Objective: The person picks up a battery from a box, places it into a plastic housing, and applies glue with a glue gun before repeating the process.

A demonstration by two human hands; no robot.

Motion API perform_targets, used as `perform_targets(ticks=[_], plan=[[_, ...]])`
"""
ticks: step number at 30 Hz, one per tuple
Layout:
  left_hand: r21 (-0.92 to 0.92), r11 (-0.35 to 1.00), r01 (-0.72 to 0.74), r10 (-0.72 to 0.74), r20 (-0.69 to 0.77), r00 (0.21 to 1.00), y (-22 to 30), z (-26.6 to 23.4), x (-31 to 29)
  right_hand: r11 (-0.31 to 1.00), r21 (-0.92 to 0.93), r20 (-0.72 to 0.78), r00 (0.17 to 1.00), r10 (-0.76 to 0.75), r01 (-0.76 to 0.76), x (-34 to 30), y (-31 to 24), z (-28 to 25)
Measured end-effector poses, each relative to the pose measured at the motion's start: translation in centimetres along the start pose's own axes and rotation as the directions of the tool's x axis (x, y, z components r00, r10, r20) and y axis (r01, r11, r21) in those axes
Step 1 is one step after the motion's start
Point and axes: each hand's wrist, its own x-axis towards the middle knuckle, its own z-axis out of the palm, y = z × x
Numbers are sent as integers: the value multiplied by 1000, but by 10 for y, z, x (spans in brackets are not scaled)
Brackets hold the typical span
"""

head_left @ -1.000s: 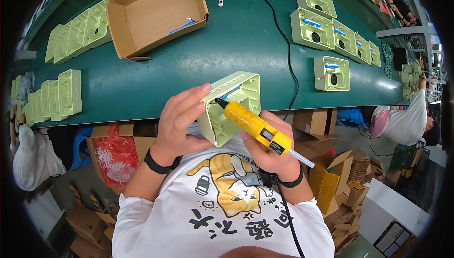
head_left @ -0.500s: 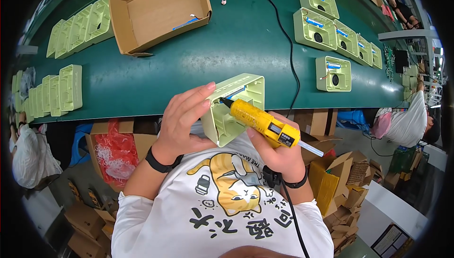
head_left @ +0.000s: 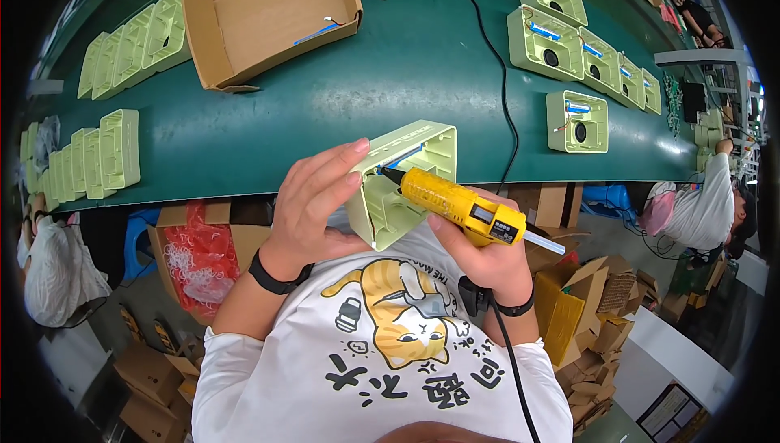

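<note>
My left hand (head_left: 313, 203) grips a pale green plastic housing (head_left: 437, 136) by its left side, tilted so that its open inside faces me. Along the upper inner wall of that housing lies a blue cylindrical battery (head_left: 404, 156). Wrapped in my right hand (head_left: 486, 260) is a yellow glue gun (head_left: 443, 199), a clear glue stick (head_left: 546, 239) jutting from its rear. The gun's black nozzle (head_left: 393, 175) points into the housing, close to the battery's left end. Whether the tip touches anything cannot be made out.
A cardboard box (head_left: 280, 64) with a blue battery inside stands at the back. Several green housings (head_left: 122, 149) line the table's left; others, fitted with batteries and round black parts, stand right (head_left: 597, 141). A black cable (head_left: 502, 77) crosses the table. Other people sit at both sides.
The glue gun's nozzle has shifted slightly to the right inside the housing, and my right hand has moved a little right and down. My left hand keeps its hold on the housing.
</note>
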Motion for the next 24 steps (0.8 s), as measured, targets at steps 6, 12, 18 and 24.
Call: perform_targets(ticks=[6,12,18,24], plan=[[3,1000,17,-17,5,1000,-1,-2,2,1000,24,-17,1000,9,-9,-4,6,2],[-16,999,52,-52,9,999,-2,0,0,973,216,-213,977,-31,78,0,16,16],[-20,999,50,-50,-9,999,-2,1,2,969,154,-177,970,-164,192,5,17,20],[-13,999,51,-51,3,999,-1,0,2,988,106,-86,991,-107,116,4,17,16]])
